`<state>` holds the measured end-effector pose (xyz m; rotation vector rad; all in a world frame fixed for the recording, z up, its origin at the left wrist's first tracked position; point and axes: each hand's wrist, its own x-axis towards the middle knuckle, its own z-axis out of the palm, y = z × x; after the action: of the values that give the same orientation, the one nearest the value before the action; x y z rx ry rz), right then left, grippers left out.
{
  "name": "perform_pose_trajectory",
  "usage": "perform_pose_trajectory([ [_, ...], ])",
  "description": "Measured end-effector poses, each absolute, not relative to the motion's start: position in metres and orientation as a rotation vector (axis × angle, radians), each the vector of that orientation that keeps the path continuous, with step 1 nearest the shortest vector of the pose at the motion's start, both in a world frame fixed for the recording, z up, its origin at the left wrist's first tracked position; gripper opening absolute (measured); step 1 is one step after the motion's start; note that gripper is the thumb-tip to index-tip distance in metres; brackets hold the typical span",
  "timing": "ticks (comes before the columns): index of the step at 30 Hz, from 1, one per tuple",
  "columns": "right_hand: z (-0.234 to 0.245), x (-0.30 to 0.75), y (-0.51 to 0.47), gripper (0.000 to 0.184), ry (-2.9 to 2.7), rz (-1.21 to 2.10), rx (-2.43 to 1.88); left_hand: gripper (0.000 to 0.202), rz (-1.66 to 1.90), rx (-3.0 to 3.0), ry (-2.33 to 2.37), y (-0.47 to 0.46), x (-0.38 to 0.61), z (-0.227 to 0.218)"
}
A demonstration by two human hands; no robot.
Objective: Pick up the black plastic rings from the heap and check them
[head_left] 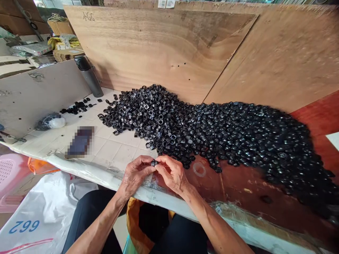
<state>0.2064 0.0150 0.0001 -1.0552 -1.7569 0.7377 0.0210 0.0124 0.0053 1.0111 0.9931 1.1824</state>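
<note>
My left hand (135, 174) and my right hand (172, 173) meet at the table's near edge. Both pinch one small black ring-shaped part (153, 162) between their fingertips. Just beyond them a big heap of the same small black parts (225, 130) spreads across the table (106, 148) from the middle to the far right. A few loose black parts (78, 106) lie apart at the left rear.
Plywood boards (164, 49) stand upright behind the heap. A grey bottle (88, 76) leans at the back left. A dark flat object (79, 141) and a bagged bundle (51, 121) lie on the left. A white sack (39, 218) and a pink stool (10, 176) sit below the table.
</note>
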Motion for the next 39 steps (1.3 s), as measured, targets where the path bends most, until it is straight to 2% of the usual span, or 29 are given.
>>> perform_pose_trajectory([
  [6, 0.012, 0.208, 0.013, 0.008, -1.691, 0.963, -1.154, 0.03, 1.195, 1.17, 1.023, 0.01, 0.018, -0.001],
  [11, 0.011, 0.205, 0.014, 0.033, -1.761, 0.887, -1.197, 0.022, 1.231, 1.425, 1.024, 0.01, 0.018, -0.004],
  [16, 0.0, 0.202, 0.016, 0.045, -1.814, 0.779, -1.217, 0.018, 1.217, 1.47, 1.012, 0.011, 0.018, -0.002],
  [18, -0.001, 0.201, 0.016, 0.04, -1.794, 0.71, -1.214, 0.017, 1.177, 1.432, 1.008, 0.011, 0.019, 0.001],
  [20, 0.002, 0.202, 0.015, 0.027, -1.739, 0.669, -1.195, 0.017, 1.14, 1.386, 1.01, 0.01, 0.021, 0.004],
  [23, 0.008, 0.205, 0.014, 0.015, -1.748, 0.689, -1.109, 0.024, 1.162, 1.272, 1.042, 0.008, 0.023, 0.005],
  [26, 0.007, 0.207, 0.015, 0.016, -1.798, 0.698, -1.065, 0.029, 1.189, 1.204, 1.067, 0.008, 0.024, 0.004],
  [30, 0.001, 0.205, 0.017, 0.042, -1.8, 0.668, -1.178, 0.027, 1.161, 1.246, 1.057, 0.008, 0.022, 0.002],
  [33, 0.002, 0.204, 0.016, 0.04, -1.758, 0.754, -1.181, 0.03, 1.15, 1.165, 1.064, 0.008, 0.022, 0.002],
  [37, 0.011, 0.205, 0.013, 0.047, -1.731, 0.823, -1.16, 0.034, 1.172, 1.068, 1.065, 0.009, 0.023, 0.001],
  [39, 0.016, 0.206, 0.013, 0.042, -1.706, 0.839, -1.163, 0.034, 1.198, 1.05, 1.06, 0.01, 0.023, 0.0],
])
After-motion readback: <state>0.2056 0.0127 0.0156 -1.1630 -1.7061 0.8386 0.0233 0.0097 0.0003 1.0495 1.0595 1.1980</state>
